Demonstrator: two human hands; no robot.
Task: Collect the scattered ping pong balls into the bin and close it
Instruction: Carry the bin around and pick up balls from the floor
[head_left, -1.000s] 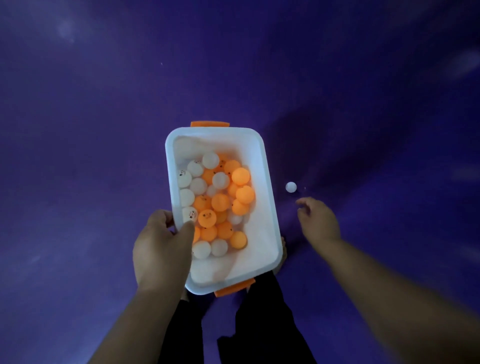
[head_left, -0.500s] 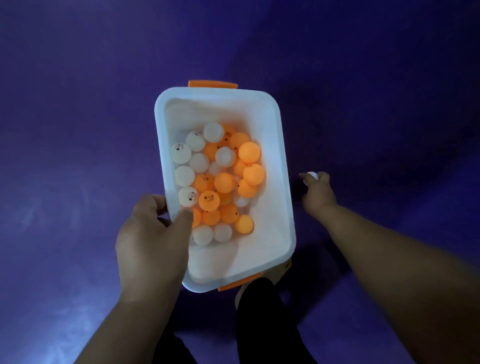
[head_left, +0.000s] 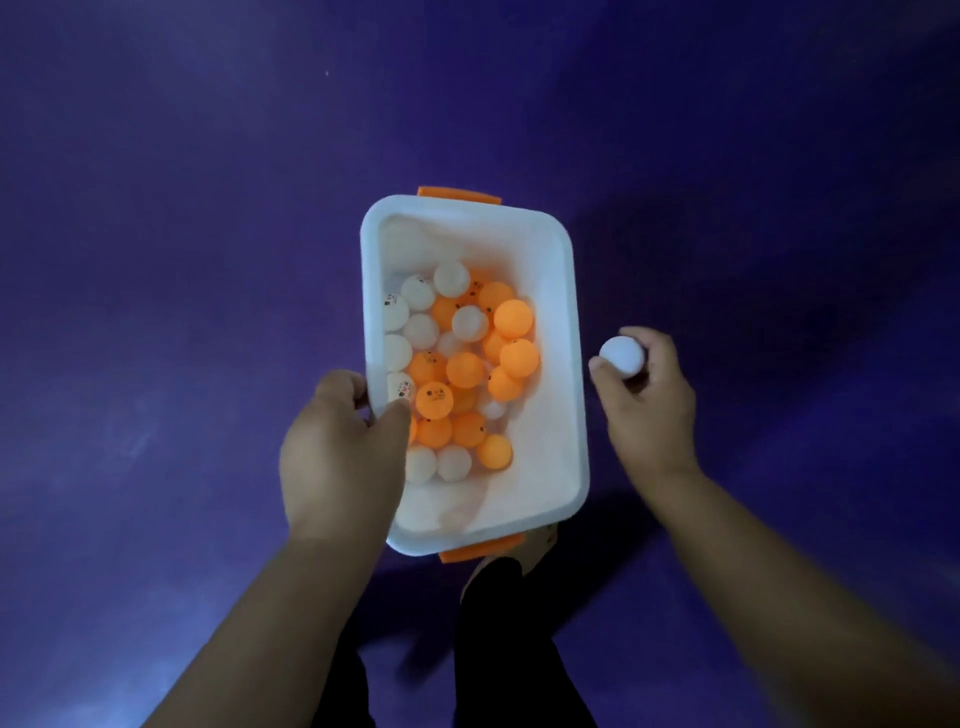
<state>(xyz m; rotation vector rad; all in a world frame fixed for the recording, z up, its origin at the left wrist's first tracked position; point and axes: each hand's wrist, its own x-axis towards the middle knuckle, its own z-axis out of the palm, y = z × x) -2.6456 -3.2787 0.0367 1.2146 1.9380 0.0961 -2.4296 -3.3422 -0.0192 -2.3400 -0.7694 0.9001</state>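
Head view: the white bin (head_left: 555, 415) sits in the middle of the picture, open, over a purple floor (head_left: 182, 260). The left hand (head_left: 340, 447) grips the bin's left rim, with the thumb hooked over the edge on the inside and the fingers curled round the outside of the wall. Inside the bin lies a heap of orange and white ping pong balls (head_left: 462, 366), gathered toward its left wall and middle; the right inner wall is bare. An orange latch (head_left: 460, 193) shows at the bin's far end and another (head_left: 480, 550) at its near end. Just beside the bin's right wall, outside the rim, the right hand (head_left: 649, 410) pinches one white ball (head_left: 622, 354) between thumb and curled fingers. Below the bin's near end are the person's dark trouser legs (head_left: 509, 649).

The step in hand looks to be the carrying of a picked-up ball to the bin. The next move calls for bringing the right hand leftward over the rim and letting go above the heap, low enough that the light ball does not bounce out. No lid and no other loose ball is in view, so I cannot tell how much collecting remains before closing.
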